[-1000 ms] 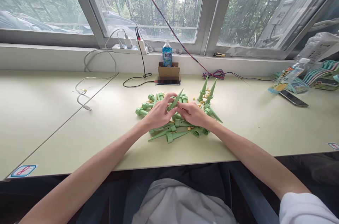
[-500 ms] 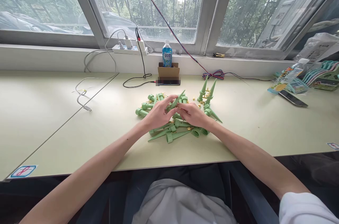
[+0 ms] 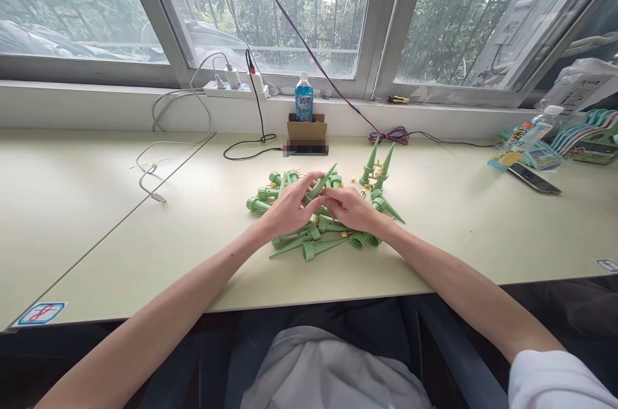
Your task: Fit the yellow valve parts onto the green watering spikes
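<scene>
My left hand is closed around a green plastic watering spike, its pointed tip slanting up to the right. Against the spike's side, my right hand has its fingers pinched together; whatever they grip is hidden. Many more green spikes lie heaped under and around both hands, such as a spike at the front with its ribbed cap to the left. Two spikes stand upright at the right of the heap, with small yellow pieces beside them.
A blue-labelled bottle stands in a small cardboard box behind the heap. Coiled red and blue wires lie at the back. To the right are a phone and a clear bottle. A white cable lies at left.
</scene>
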Tool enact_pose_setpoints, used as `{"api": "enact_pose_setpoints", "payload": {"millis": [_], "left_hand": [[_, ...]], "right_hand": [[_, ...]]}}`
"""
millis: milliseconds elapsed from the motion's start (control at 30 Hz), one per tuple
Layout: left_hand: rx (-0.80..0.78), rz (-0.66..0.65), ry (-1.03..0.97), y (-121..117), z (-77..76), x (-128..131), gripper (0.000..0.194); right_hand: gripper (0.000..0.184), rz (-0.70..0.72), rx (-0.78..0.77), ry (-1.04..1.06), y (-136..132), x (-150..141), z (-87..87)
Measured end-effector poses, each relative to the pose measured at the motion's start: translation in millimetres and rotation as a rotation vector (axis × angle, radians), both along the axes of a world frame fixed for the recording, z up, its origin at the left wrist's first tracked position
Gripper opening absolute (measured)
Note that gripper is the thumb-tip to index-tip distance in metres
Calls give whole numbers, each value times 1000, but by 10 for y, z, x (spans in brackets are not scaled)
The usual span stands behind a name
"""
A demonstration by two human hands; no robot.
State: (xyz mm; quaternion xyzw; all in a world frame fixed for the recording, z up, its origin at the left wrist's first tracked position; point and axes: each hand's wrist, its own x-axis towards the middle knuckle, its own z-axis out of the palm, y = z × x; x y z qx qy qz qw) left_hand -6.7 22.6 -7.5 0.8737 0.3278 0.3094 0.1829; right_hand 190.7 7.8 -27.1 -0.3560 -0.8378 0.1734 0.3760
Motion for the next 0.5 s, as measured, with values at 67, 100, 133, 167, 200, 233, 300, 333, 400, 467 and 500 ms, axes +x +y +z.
{"api": "enact_pose_setpoints", "payload": {"millis": [67,100,133,167,200,233,300,333,400,467,500], "left_hand": [[5,11,14,-13,22,8,34],[4,14,17,-18,32,12,33],[1,13,17,-22,40,16,31],[-3,9,15,-25,47,21,29],[-8,3,13,-27,52,24,27],[-12,-4,10,-28,55,27,24],[-23,-15,5,-27,57,30,21],[-33,-20,1,-25,57,29,20],[-61,-31,-9,-20,56,23,21],[-117,-48,-14,-14,59,13,23],[-153,-59,-17,-11,62,7,25]], "right_hand": [[23,2,8,-1,2,-4,-10],[23,1,12,-3,3,-6,-14],[24,1,16,-4,5,-7,-18],[24,4,20,-4,7,-7,-21],[23,9,26,-2,10,-7,-23],[23,17,33,0,12,-6,-24],[22,30,44,-1,16,-5,-26],[21,30,48,-5,17,-5,-28],[21,23,50,-16,17,-6,-30],[21,20,44,-25,14,-8,-30],[22,21,41,-26,11,-8,-29]]}}
